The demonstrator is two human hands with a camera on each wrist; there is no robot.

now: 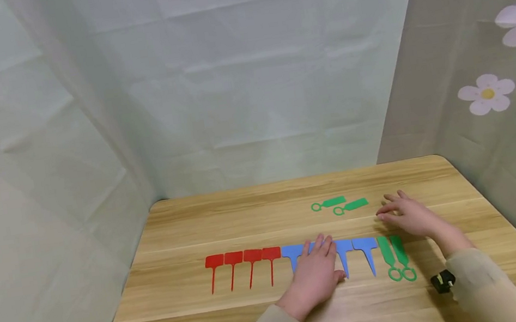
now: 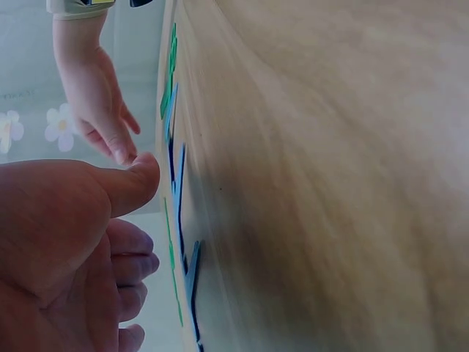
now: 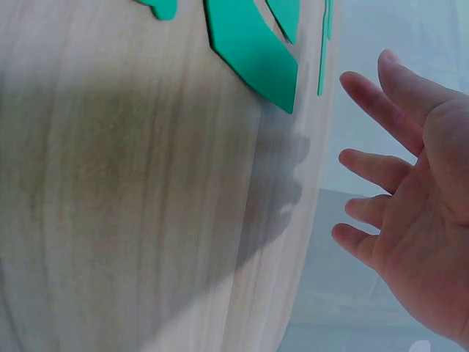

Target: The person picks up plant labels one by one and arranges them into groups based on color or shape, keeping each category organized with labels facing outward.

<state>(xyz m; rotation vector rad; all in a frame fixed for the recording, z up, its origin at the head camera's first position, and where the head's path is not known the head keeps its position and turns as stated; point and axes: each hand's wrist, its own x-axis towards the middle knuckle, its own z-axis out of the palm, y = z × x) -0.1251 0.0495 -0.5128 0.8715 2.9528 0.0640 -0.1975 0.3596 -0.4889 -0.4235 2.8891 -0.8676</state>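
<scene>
My left hand lies over the row of blue T-shaped plant labels, fingers extended and partly hiding the middle ones. In the left wrist view its thumb sticks out beside the blue labels. My right hand hovers with nothing in it, fingers spread, just beyond two green ring-ended tags at the row's right end. The right wrist view has the open palm near a green tag. Two more green tags lie farther back, left of the right hand.
Several red T-shaped labels continue the row to the left, stems toward me. Everything lies flat on a wooden table. Pale cloth hangs behind and at both sides, with printed flowers at right.
</scene>
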